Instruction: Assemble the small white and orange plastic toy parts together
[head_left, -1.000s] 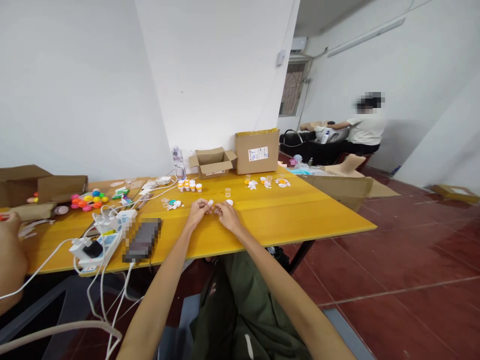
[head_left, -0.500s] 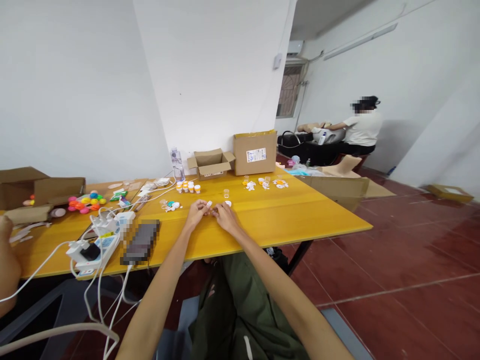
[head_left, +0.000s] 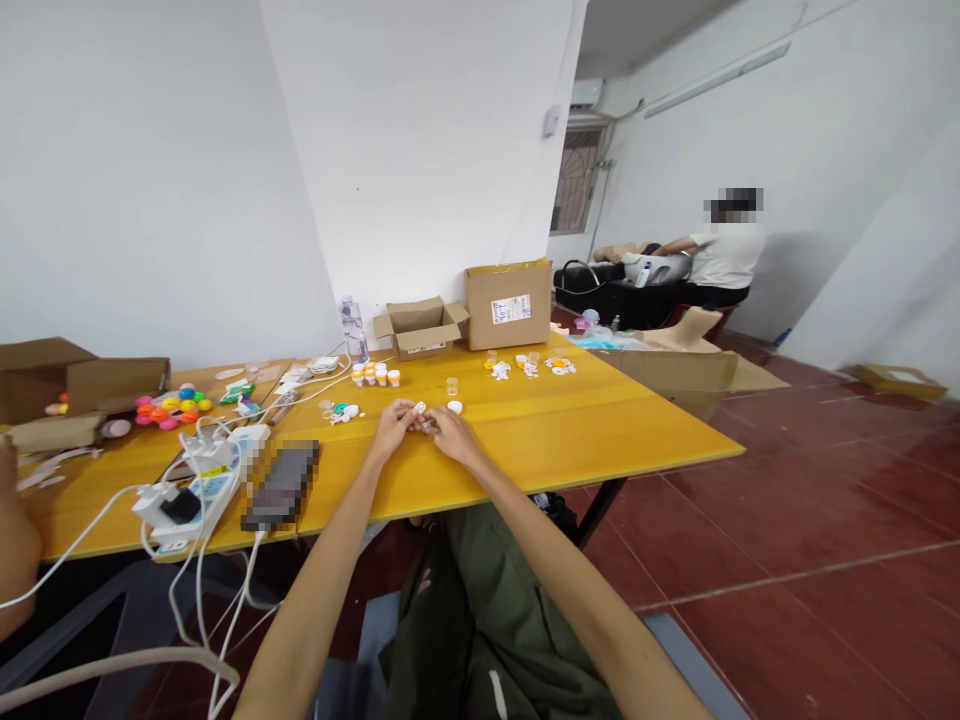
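My left hand (head_left: 394, 428) is closed above the yellow tabletop, pinching a small white plastic piece (head_left: 420, 407) with marks or holes in it. Close beside it, my right hand (head_left: 451, 434) has its fingertips pinched together, nearly meeting the left ones. What sits between those right fingertips is too small to name. Just past the right hand lies a round white cap (head_left: 454, 407), with a clear little cup (head_left: 451, 386) behind it. Several orange-and-white small bottles (head_left: 376, 375) stand farther back. A pile of white and teal parts (head_left: 345, 411) lies left of my hands.
Small piles of white and orange parts (head_left: 528, 367) lie at the back right. Behind them stand a closed carton (head_left: 508, 330) and an open one (head_left: 424, 340). A phone (head_left: 283, 487) and a power strip (head_left: 217, 490) with cables occupy the left. Another person (head_left: 724, 255) sits far right.
My right fingertips have shifted slightly at the left hand's fingers. The white piece has turned a little, showing more of its face. The view has moved slightly.
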